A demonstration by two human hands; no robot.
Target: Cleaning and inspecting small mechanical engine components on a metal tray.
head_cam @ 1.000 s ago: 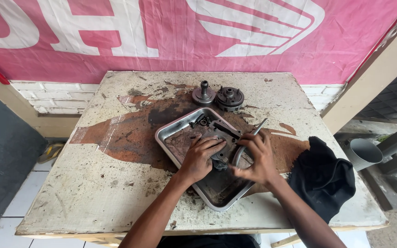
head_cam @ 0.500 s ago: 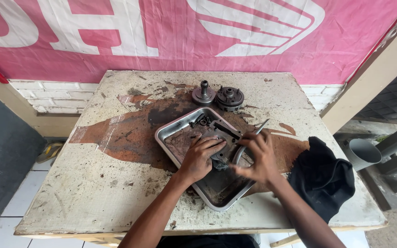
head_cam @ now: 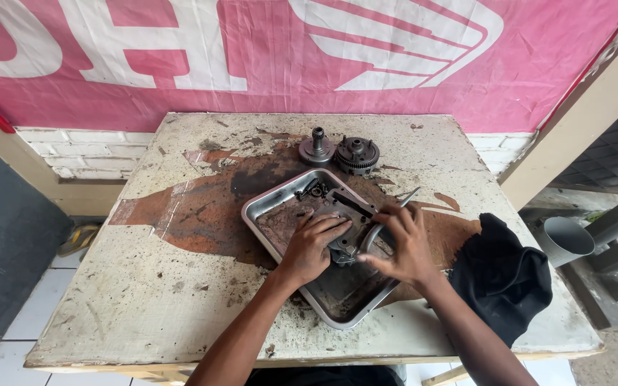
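Engine casing part (head_cam: 348, 214) lies inside the metal tray (head_cam: 270, 214), which sits on the stained worktable (head_cam: 144, 286). Black cloth (head_cam: 502, 279) rests on the table at the right edge, near the tray. Left hand (head_cam: 312, 246) presses flat on the casing, fingers spread apart. Right hand (head_cam: 402, 246) clamps a curved metal tool (head_cam: 388, 218) against the casing. Two gear assemblies (head_cam: 337, 151) stand just beyond the tray.

I see a worn, stained table (head_cam: 144, 286) against a low white brick wall (head_cam: 87, 154), a pink and white banner (head_cam: 252, 64) hanging above it, pale floor tiles (head_cam: 30, 307) at left, daylight throughout.
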